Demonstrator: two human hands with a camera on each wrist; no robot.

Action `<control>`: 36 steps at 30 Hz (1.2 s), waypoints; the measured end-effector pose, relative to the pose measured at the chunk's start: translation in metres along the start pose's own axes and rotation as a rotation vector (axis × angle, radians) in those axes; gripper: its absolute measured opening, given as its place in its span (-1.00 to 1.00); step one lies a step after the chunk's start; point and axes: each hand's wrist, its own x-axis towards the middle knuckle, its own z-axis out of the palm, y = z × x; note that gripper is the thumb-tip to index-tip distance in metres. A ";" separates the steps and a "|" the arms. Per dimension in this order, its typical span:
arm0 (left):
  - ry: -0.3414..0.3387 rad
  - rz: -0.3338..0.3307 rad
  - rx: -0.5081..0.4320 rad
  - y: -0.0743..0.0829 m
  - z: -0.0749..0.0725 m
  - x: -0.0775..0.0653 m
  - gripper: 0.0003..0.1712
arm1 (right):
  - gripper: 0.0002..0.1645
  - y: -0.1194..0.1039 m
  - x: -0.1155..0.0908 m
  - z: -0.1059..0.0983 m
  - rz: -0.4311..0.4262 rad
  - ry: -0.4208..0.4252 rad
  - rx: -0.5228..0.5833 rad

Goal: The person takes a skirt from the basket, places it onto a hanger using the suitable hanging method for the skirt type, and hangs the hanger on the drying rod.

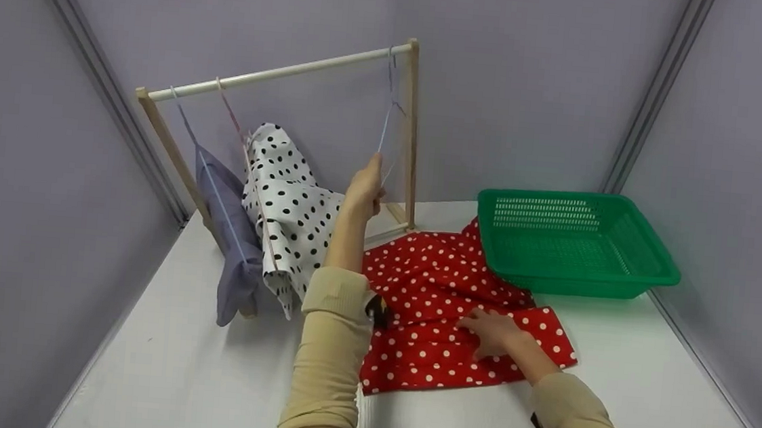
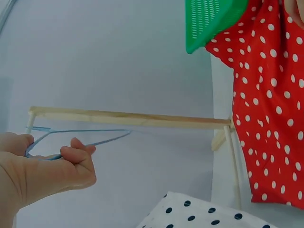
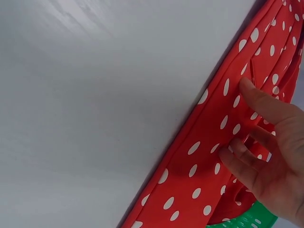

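Note:
A thin blue clothes hanger (image 1: 386, 126) hangs from the right end of the rack's white rail (image 1: 290, 71). My left hand (image 1: 364, 189) grips it low down; in the left wrist view curled fingers (image 2: 78, 161) hold the blue hanger (image 2: 90, 131). Spread over the white table lies a red garment with white dots (image 1: 422, 292). On its right part rests my right hand (image 1: 495, 332). The right wrist view has that hand (image 3: 273, 152) with loosely spread fingers against the red cloth (image 3: 190, 166), pinching nothing that I can see.
On the rack's left side hang a grey-blue garment (image 1: 227, 229) and a white one with black dots (image 1: 293, 200). A green plastic basket (image 1: 580, 276) stands at the back right, against the red cloth. Grey walls (image 1: 532, 103) enclose the table.

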 end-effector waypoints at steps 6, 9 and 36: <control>0.049 0.056 -0.028 0.006 0.002 -0.008 -0.50 | -0.26 0.000 0.000 -0.001 0.010 0.001 -0.005; 0.077 0.089 0.044 0.006 0.003 -0.014 -0.41 | -0.26 0.000 0.000 -0.002 0.004 0.006 -0.028; 0.137 0.271 0.285 -0.136 -0.020 -0.055 -0.45 | -0.27 0.000 -0.004 0.000 -0.014 -0.001 0.029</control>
